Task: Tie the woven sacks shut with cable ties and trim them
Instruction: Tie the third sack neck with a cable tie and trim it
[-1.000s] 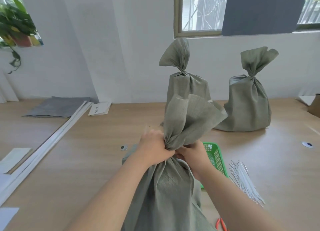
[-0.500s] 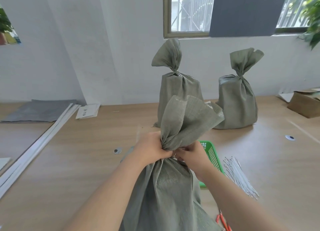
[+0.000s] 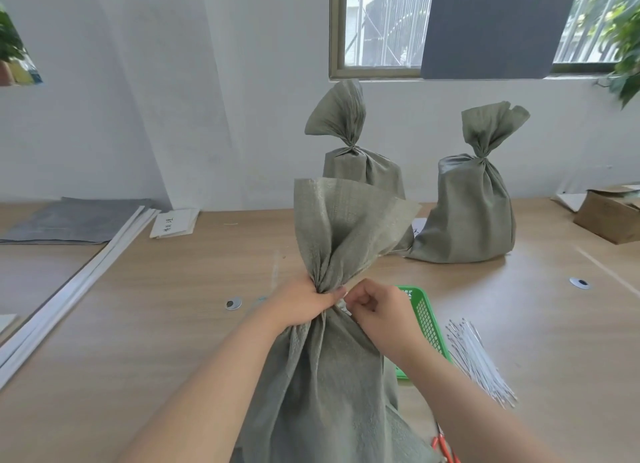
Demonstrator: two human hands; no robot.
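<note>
A grey-green woven sack (image 3: 325, 386) stands upright right in front of me, its mouth gathered into a neck with the top flaring above. My left hand (image 3: 304, 301) is clenched around that neck from the left. My right hand (image 3: 377, 306) is at the neck's right side, fingers pinched on a thin white cable tie (image 3: 343, 306) that shows only as a small pale bit between the hands. A bundle of white cable ties (image 3: 478, 362) lies on the table to the right. Red-handled cutters (image 3: 445, 450) peek out at the bottom edge.
Two tied sacks stand at the back, one (image 3: 360, 164) behind the near sack and one (image 3: 471, 202) to the right. A green basket (image 3: 426, 320) sits behind my right wrist. White strips (image 3: 79, 282) and grey sheets lie left; a cardboard box (image 3: 609, 216) far right.
The view has swung right. My right hand has come out from behind the neck to its right side, with the fingers now pinching at the tie. My left hand keeps its grip.
</note>
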